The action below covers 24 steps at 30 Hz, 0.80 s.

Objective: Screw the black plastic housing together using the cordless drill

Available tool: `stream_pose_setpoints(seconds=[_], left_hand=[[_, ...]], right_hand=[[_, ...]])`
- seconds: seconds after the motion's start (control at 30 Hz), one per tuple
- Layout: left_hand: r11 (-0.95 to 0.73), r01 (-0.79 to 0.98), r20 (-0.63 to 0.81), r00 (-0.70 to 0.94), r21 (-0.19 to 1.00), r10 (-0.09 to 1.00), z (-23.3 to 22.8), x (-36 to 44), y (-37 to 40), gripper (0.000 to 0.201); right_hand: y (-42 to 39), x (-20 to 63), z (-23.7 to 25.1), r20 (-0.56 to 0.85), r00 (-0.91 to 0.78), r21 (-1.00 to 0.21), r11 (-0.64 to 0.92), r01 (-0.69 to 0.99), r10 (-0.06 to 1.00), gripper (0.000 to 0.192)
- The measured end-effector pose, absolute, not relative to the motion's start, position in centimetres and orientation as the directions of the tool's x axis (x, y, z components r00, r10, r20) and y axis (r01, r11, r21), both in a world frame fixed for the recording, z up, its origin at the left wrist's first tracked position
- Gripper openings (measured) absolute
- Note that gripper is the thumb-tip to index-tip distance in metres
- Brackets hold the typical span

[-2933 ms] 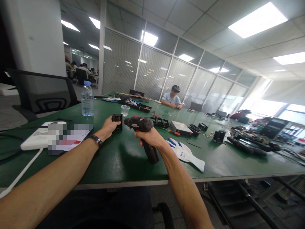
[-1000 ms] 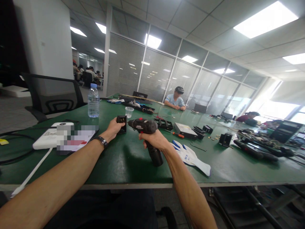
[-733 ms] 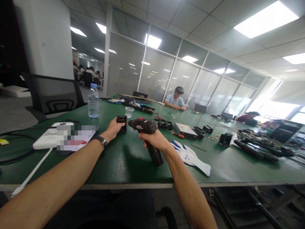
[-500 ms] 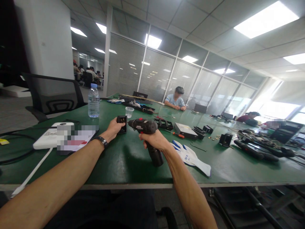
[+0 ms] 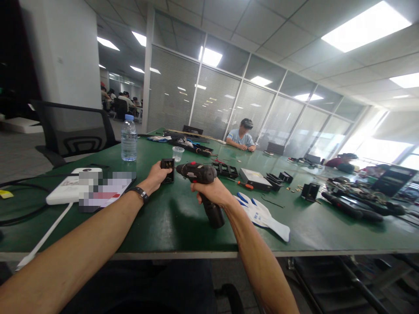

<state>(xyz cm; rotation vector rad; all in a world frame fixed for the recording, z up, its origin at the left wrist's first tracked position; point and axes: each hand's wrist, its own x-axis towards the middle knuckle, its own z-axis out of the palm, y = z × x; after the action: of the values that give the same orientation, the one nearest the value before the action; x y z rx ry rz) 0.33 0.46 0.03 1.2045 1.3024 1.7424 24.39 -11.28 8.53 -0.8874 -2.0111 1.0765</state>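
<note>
Bright ceiling panels (image 5: 366,27) and overexposed windows (image 5: 379,148) at right; glare on the tabletop (image 5: 170,218); the edges bend strongly.

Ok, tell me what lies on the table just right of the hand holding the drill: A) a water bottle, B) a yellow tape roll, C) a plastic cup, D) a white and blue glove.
D: a white and blue glove lies flat on the green table beside the right hand gripping the drill.
</note>
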Motion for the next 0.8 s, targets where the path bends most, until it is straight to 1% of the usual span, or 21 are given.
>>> stream_pose_setpoints(seconds=[0.1, 0.23, 0.47, 0.6, 0.8], left_hand=[[-0.303, 0.021, 0.286, -0.395, 0.953, 0.873, 0.37, 0.63, 0.01, 0.045], [-0.304, 0.010, 0.280, -0.415, 0.953, 0.865, 0.69, 0.93, -0.44, 0.045], [-0.298, 0.013, 0.281, -0.367, 0.955, 0.887, 0.41, 0.57, -0.02, 0.045], [-0.303, 0.031, 0.293, -0.368, 0.953, 0.882, 0.31, 0.45, 0.12, 0.045], [-0.295, 0.039, 0.288, -0.368, 0.955, 0.884, 0.30, 0.47, 0.10, 0.046]], right_hand=[[-11.34, 24.43, 8.57, 0.231, -0.539, -0.869, 0.421, 0.261, 0.810, 0.007], [-11.55, 24.36, 8.72, 0.250, -0.544, -0.855, 0.446, 0.264, 0.801, 0.006], [-11.71, 24.14, 8.76, 0.272, -0.540, -0.862, 0.451, 0.231, 0.796, 0.007], [-11.75, 24.17, 8.81, 0.272, -0.551, -0.865, 0.451, 0.219, 0.789, 0.008], [-11.82, 24.21, 8.85, 0.256, -0.546, -0.856, 0.449, 0.255, 0.798, 0.008]])
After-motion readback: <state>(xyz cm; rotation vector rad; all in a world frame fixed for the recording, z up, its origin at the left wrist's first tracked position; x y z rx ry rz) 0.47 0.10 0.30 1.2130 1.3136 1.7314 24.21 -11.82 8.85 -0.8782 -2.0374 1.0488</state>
